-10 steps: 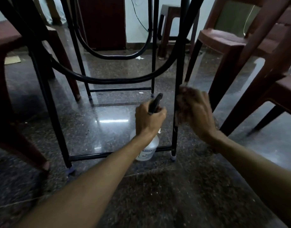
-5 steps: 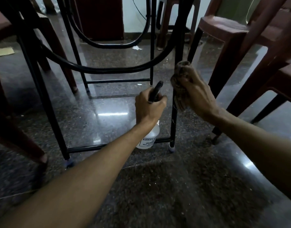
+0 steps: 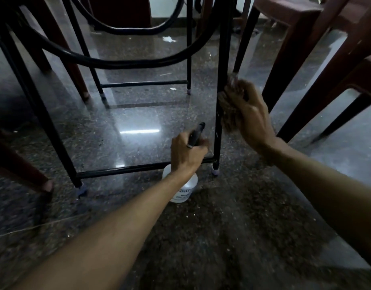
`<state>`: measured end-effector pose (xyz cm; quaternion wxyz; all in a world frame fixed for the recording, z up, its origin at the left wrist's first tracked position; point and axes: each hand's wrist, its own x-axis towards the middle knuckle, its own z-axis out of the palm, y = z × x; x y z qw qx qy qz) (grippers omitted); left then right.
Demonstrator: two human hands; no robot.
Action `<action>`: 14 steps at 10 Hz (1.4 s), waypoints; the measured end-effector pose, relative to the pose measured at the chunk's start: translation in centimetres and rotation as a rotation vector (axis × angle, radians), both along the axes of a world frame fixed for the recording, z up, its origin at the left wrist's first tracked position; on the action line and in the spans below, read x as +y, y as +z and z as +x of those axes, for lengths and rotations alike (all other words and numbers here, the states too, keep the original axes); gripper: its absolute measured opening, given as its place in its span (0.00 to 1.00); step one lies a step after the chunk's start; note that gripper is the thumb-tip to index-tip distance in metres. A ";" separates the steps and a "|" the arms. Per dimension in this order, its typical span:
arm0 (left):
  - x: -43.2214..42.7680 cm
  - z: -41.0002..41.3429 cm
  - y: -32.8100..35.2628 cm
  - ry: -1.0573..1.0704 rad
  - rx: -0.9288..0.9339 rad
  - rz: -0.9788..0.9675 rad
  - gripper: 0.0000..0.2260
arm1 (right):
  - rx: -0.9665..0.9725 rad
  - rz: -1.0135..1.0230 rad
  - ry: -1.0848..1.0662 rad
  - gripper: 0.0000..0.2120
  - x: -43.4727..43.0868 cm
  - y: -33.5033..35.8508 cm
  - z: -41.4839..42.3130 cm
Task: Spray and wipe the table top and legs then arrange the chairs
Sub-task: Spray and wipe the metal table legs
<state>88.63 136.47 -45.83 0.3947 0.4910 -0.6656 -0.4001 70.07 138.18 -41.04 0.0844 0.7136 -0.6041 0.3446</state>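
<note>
Under the table, open polished floor point(image 3: 138, 122) lies between four thin black metal legs, speckled dark stone with a bright strip of reflected light; low crossbars join the legs near the floor, and curved black tubes sag across the upper part of the view. Brown plastic chairs point(image 3: 318, 59) crowd the right side, their legs standing close to the near right table leg point(image 3: 219, 122), and another brown chair leg point(image 3: 23, 170) stands at the left edge, so the room for moving is mostly the middle gap. The right hand point(image 3: 251, 114) wraps a crumpled brownish cloth point(image 3: 228, 109) against that table leg about halfway up, fingers curled round cloth and tube in a closed grip, wrist bent, forearm reaching in from the lower right. The left hand point(image 3: 186, 151) closes its grip on the dark trigger head of a clear spray bottle point(image 3: 183, 189), which sits low by the near crossbar point(image 3: 138, 167), just left of the leg's pale foot cap point(image 3: 215, 171); whether the bottle touches the floor is unclear.
</note>
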 end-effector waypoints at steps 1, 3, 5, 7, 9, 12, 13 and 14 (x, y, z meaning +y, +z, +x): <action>0.3 0.2 -0.8 0.018 0.024 0.002 0.13 | 0.177 -0.042 -0.080 0.22 -1.1 -0.1 0.3; -0.1 0.9 -1.2 0.013 -0.022 -0.049 0.15 | 0.056 0.346 -0.057 0.08 4.3 -9.6 -0.2; 0.6 1.4 -3.0 0.005 -0.047 -0.036 0.16 | -0.259 -0.038 -0.196 0.22 3.3 -4.2 1.2; 0.5 1.5 -2.7 0.001 -0.034 -0.010 0.11 | -0.415 -0.006 -0.153 0.27 0.9 -5.9 3.8; -0.1 2.4 -3.7 0.007 -0.042 -0.025 0.08 | -0.773 0.260 -0.198 0.20 1.8 -9.9 2.4; 0.8 2.1 -4.8 0.003 -0.051 -0.010 0.10 | -0.726 0.498 -0.202 0.21 2.4 -14.3 0.5; 0.4 1.9 -5.3 -0.005 -0.059 -0.004 0.10 | -0.824 0.347 -0.233 0.17 1.2 -13.3 1.2; 1.1 1.7 -6.1 -0.017 -0.105 0.058 0.12 | -0.763 0.357 -0.296 0.15 2.9 -14.1 2.5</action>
